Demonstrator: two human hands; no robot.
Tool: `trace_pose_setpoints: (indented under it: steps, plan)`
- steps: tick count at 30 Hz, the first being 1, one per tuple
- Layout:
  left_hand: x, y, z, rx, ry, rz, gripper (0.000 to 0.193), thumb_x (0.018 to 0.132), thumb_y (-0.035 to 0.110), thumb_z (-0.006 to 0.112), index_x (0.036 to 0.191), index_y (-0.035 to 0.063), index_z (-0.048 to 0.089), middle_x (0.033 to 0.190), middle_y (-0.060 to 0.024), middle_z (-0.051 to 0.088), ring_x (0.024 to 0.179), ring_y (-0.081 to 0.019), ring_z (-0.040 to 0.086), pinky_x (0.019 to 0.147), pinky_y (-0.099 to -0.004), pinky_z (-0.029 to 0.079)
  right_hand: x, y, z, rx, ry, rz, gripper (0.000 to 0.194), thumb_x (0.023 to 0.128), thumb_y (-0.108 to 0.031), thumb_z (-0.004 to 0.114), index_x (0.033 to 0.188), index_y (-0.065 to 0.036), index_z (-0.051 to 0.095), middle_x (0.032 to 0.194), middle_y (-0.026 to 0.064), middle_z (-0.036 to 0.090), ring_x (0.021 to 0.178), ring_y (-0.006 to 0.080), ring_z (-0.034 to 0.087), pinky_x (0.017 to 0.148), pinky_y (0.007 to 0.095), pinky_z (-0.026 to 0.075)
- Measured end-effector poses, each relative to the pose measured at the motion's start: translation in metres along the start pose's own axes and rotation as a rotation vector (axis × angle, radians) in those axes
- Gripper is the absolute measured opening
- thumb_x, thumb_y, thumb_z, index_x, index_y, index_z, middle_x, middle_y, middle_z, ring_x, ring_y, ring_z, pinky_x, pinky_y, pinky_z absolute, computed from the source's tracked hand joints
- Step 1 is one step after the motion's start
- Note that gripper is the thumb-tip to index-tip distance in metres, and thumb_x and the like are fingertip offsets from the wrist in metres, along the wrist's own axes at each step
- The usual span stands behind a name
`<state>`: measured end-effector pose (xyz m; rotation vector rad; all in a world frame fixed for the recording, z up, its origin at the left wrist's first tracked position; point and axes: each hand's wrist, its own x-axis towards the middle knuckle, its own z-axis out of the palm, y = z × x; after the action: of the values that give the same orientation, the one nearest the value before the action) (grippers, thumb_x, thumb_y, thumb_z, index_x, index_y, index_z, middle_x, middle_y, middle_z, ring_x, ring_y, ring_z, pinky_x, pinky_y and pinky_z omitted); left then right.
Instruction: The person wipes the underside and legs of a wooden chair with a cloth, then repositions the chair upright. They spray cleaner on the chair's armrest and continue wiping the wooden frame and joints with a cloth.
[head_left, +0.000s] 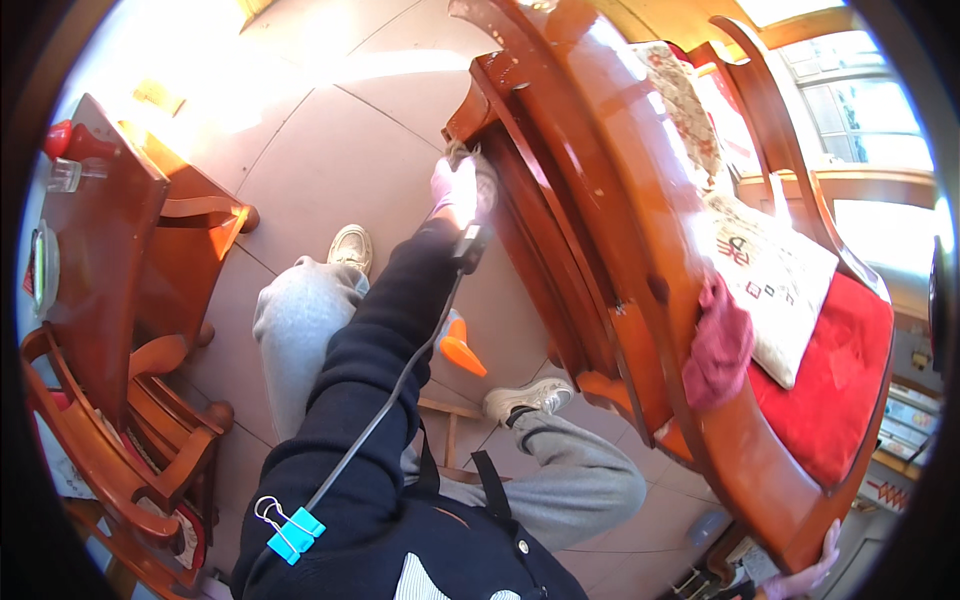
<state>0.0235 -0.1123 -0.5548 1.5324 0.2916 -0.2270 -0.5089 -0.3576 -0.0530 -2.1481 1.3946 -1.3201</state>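
My left hand (455, 187), in a pale pink glove, is closed on a greyish bunched cloth (486, 186). It presses the cloth to the side rails of a reddish-brown wooden armchair (600, 150), low down near the far end. The cloth is partly hidden and blurred. At the lower right edge of the picture my right hand (806, 574), gloved too, is wrapped about the near corner of the same chair. Over the armrest hangs a dark pink cloth (716, 349). A printed white cushion (769, 281) leans on the chair's red seat pad (832, 375).
At left stand a wooden table (105, 247) with a drinking glass (66, 175) and another wooden armchair (112, 480). An orange-ended object (459, 349) lies on the tiled floor (375, 157) between my feet. A cable (390, 397), clipped at my shoulder, runs along my left sleeve.
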Motion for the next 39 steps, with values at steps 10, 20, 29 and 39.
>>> trace_pose_setpoints:
  steps: [10, 20, 29, 39]
  plan:
    - [-0.023, -0.096, 0.055, 0.802, 0.016, 0.35, 0.042, 0.087, 0.02, 0.066, 0.121, -0.001, 0.053, 0.113, -0.0275, 0.049, 0.094, -0.0429, 0.06, 0.079, -0.0483, 0.054, -0.025, -0.031, 0.029, -0.036, 0.125, 0.045, 0.047, 0.102, -0.022, 0.034, 0.124, 0.008, 0.062, 0.134, 0.0171, 0.06, 0.127, 0.0273, 0.054, 0.114, 0.0414, 0.036]
    - [-0.033, -0.07, 0.047, 0.435, -0.02, 0.148, 0.033, 0.089, 0.011, 0.058, 0.121, 0.002, 0.056, 0.11, -0.0285, 0.05, 0.098, -0.0478, 0.057, 0.086, -0.051, 0.049, -0.024, -0.027, 0.022, -0.038, 0.163, 0.057, 0.047, 0.102, -0.022, 0.034, 0.124, 0.008, 0.062, 0.135, 0.0172, 0.06, 0.128, 0.0274, 0.053, 0.114, 0.0416, 0.035]
    - [-0.026, -0.081, 0.061, 0.832, -0.071, 0.222, 0.019, 0.086, 0.018, 0.06, 0.096, 0.0007, 0.059, 0.108, -0.0266, 0.053, 0.084, -0.043, 0.064, 0.074, -0.0523, 0.054, -0.031, -0.028, 0.025, -0.083, 0.198, 0.047, 0.047, 0.102, -0.022, 0.034, 0.124, 0.008, 0.062, 0.135, 0.0173, 0.059, 0.129, 0.0275, 0.052, 0.115, 0.0418, 0.034]
    - [0.01, -0.063, 0.042, 0.691, 0.079, 0.225, 0.027, 0.088, 0.021, 0.058, 0.112, 0.008, 0.059, 0.106, -0.0257, 0.054, 0.088, -0.0455, 0.061, 0.076, -0.0519, 0.053, -0.05, -0.027, 0.023, -0.065, 0.238, 0.047, 0.047, 0.102, -0.022, 0.034, 0.125, 0.008, 0.062, 0.136, 0.0173, 0.059, 0.129, 0.0276, 0.052, 0.115, 0.0421, 0.034]
